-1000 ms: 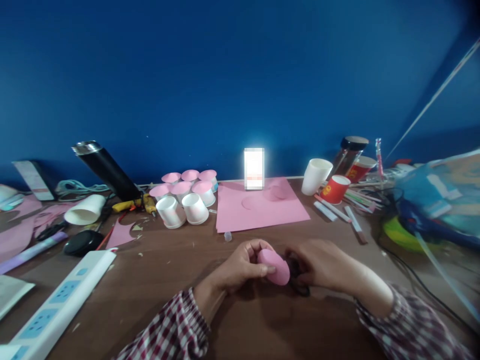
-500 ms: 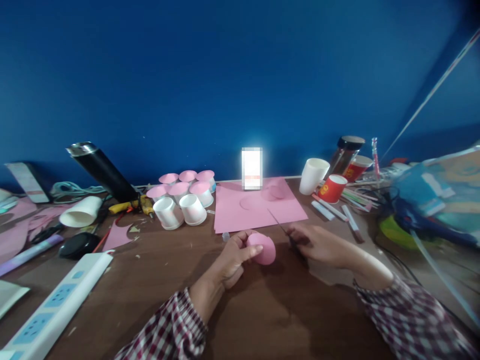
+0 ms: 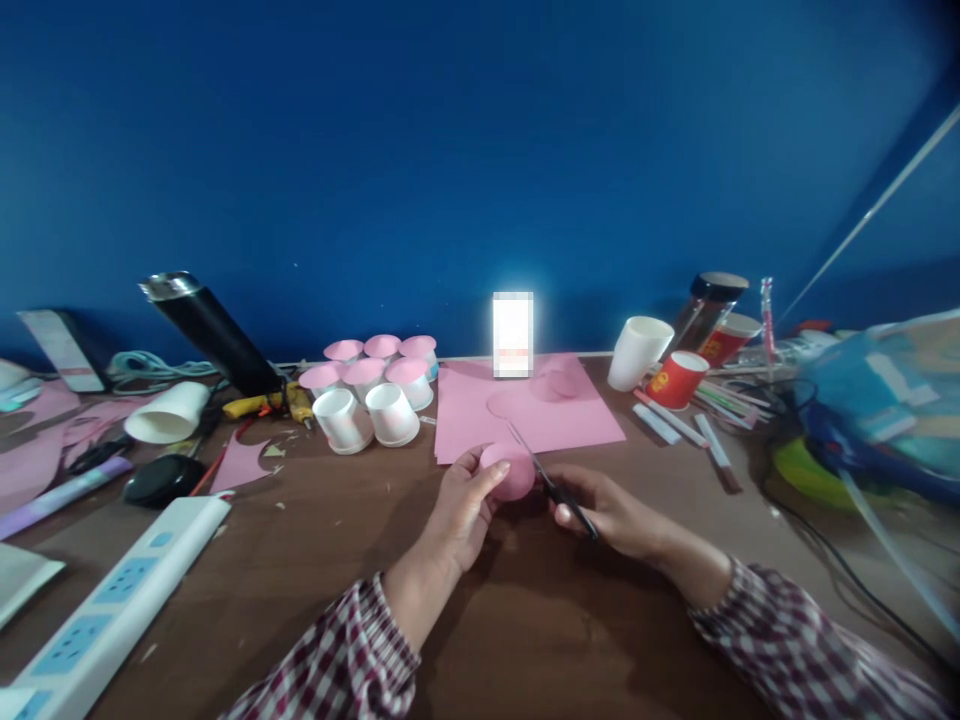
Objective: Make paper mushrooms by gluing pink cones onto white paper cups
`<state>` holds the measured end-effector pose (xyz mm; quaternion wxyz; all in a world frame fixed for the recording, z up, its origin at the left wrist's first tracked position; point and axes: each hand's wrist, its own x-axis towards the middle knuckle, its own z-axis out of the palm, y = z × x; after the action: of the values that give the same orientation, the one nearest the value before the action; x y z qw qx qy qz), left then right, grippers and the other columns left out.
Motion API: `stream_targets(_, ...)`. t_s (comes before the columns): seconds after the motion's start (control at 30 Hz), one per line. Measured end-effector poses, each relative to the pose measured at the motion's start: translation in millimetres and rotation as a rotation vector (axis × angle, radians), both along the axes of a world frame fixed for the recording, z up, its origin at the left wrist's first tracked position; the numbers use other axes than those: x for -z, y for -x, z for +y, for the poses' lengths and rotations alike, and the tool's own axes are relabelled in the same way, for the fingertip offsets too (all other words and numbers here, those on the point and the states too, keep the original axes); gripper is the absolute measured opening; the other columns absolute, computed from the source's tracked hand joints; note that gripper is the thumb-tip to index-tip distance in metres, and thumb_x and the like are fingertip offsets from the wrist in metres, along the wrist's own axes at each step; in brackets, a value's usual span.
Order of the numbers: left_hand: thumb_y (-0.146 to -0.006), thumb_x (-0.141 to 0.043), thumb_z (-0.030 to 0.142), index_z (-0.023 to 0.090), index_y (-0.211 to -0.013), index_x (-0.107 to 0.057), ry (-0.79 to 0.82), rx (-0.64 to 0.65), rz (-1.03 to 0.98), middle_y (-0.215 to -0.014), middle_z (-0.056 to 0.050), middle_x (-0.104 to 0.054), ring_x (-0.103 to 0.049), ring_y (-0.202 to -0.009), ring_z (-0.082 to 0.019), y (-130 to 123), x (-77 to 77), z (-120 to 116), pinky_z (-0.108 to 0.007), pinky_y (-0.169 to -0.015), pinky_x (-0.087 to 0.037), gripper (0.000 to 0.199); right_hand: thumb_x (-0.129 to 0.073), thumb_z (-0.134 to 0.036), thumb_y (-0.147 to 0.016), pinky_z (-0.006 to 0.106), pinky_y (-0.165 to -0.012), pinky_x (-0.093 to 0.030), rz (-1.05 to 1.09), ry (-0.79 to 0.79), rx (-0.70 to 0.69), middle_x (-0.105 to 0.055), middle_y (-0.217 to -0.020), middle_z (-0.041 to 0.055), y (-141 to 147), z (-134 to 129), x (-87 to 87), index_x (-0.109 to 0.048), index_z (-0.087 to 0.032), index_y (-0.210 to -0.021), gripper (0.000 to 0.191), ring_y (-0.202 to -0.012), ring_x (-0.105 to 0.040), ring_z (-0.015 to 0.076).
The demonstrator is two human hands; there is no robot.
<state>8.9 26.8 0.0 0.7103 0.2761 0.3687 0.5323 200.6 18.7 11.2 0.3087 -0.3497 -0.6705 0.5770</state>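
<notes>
Between thumb and fingers, my left hand (image 3: 466, 505) pinches a pink paper circle (image 3: 514, 475) above the table. My right hand (image 3: 604, 508) is closed round the dark handles of a pair of scissors (image 3: 553, 488). Their blades run up along the circle's right edge; whether they touch it I cannot tell. Behind both hands lies a pink paper sheet (image 3: 465, 425) with round outlines on it. To the left stand several white paper cups topped with pink paper discs (image 3: 365, 373), and two upturned white cups (image 3: 392, 415) in front of them.
A white power strip (image 3: 127, 590), a black mouse (image 3: 163, 481) and a black flask (image 3: 217, 335) are on the left. A bright phone-like screen (image 3: 513, 335) leans at the wall. On the right are a white cup (image 3: 637, 355), a red cup (image 3: 677, 380), pens (image 3: 718, 452) and a cable (image 3: 832, 545).
My right hand has brought the scissors left, up to the paper circle. My left hand has shifted slightly up and left with the circle. The view has turned a little.
</notes>
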Motion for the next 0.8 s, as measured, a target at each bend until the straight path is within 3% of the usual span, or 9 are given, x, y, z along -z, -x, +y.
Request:
stream_targets(0.3,-0.066,-0.076,0.028,0.012,-0.098,-0.060,-0.025,-0.027,0.002,-0.084,-0.006,-0.068,-0.062,-0.069,-0.013,0.8,2.5,0.2,-0.025,-0.067,-0.048,0.039,-0.060,-0.043,-0.083,0.025,-0.067,-0.045,0.010,0.032,0.028,-0.057,-0.073,0.0011,2.7,-0.8,7.3,-0.062,-0.014,-0.109,0.040,-0.069,-0.051,0.0131)
stream_targets(0.47,-0.066,-0.076,0.027,0.012,-0.097,-0.060,-0.024,-0.028,-0.021,-0.084,-0.006,-0.068,-0.062,-0.070,-0.013,0.9,2.9,0.6,-0.024,-0.067,-0.049,0.037,-0.059,-0.042,-0.084,0.023,-0.061,-0.044,-0.022,0.015,0.030,-0.057,-0.076,0.0021,1.8,-0.3,9.8,-0.059,-0.015,-0.118,0.043,-0.066,-0.049,0.0122)
stream_targets(0.8,-0.061,-0.080,0.029,0.012,-0.096,-0.062,-0.006,-0.043,-0.038,-0.085,-0.006,-0.069,-0.063,-0.069,-0.014,1.6,4.5,1.0,-0.025,-0.067,-0.049,0.043,-0.060,-0.044,-0.083,0.025,-0.064,-0.045,-0.046,0.002,0.024,-0.061,-0.080,0.0033,3.7,-1.6,6.6,-0.060,-0.016,-0.119,0.046,-0.070,-0.053,0.0144)
